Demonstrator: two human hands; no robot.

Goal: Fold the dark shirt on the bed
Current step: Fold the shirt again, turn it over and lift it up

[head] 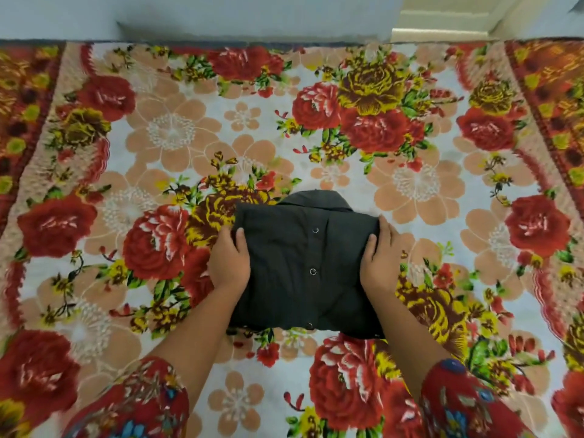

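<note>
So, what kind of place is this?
Probably a bedroom in a home: a wide floral bedspread, a folded dark shirt lying on it, and a plain wall right behind.

Bright, even, diffuse light with no glare, just a faint soft shadow under the dark shirt (pixel 303 267). Wide-angle bowing at frame edges. Bedspread (pixel 410 184) print slightly soft, sleeves (pixel 132 403) at bottom blurred.
</note>
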